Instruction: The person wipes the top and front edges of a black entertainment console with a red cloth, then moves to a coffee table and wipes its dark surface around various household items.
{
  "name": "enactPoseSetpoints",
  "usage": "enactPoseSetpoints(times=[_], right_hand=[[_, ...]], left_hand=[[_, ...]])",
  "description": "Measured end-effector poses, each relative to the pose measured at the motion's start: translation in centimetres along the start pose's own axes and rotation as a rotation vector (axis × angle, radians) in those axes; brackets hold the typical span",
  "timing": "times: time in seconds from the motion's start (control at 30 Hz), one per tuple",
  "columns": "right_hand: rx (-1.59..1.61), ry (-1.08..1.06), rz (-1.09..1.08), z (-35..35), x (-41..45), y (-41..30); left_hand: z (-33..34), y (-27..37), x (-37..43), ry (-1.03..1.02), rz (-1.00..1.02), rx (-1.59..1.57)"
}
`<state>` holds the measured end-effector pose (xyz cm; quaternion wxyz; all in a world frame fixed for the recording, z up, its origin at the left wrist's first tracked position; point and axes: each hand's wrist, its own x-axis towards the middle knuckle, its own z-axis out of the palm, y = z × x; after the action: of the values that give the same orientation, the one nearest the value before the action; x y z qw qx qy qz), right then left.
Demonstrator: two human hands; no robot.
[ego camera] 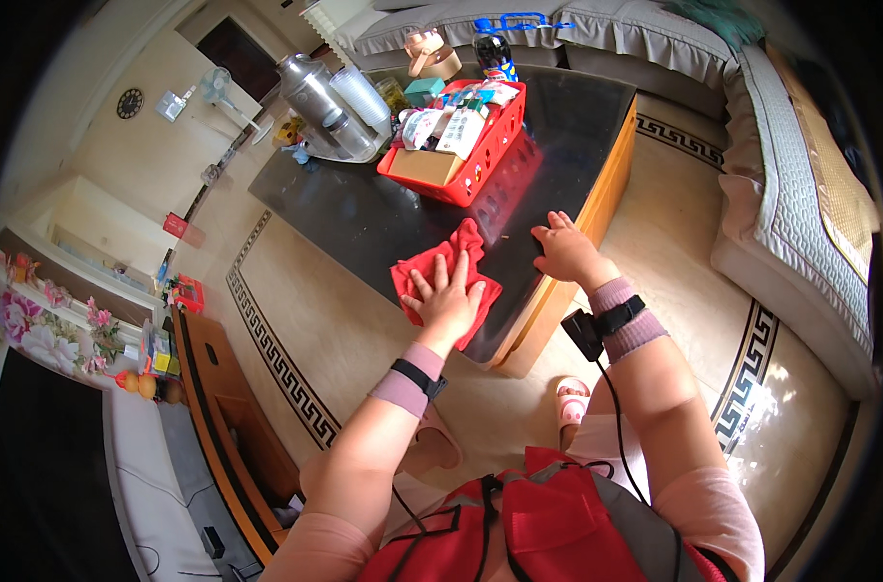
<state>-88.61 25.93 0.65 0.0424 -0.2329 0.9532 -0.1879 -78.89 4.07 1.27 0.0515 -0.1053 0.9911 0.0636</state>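
Note:
My left hand (445, 295) lies flat, fingers spread, on a bunched red cloth (467, 236) at the near left corner of a glossy black-topped coffee table (339, 211). To the right, my right hand (565, 251) rests on the table's right edge with nothing held. Beyond both hands stands a red plastic basket (477, 171) filled with boxes and packets, its reflection showing in the tabletop. A small light crumb lies on the top between the cloth and my right hand.
Behind the basket are a metal jug (307, 91), stacked clear cups (361, 98), a cola bottle (493, 54) and a beige pot (434, 62). A grey sofa (783, 189) curves around the back and right. A wooden TV cabinet (208, 407) stands at the left.

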Motion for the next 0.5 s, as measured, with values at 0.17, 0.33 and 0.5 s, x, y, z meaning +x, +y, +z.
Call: enactPoseSetpoints(times=[0.17,0.33,0.5], right_hand=[[-0.013,0.001,-0.017,0.2,0.0,0.2],[0.031,0.021,-0.003,-0.1,-0.6,0.2],[0.035,0.034,-0.066,-0.1,-1.2,1.1]], left_hand=[[2.3,3.5,-4.2,0.153,0.38,0.038],[1.7,3.0,-4.5,0.165,0.531,0.051],[0.5,-2.3,0.8,0.126,0.358,0.077]])
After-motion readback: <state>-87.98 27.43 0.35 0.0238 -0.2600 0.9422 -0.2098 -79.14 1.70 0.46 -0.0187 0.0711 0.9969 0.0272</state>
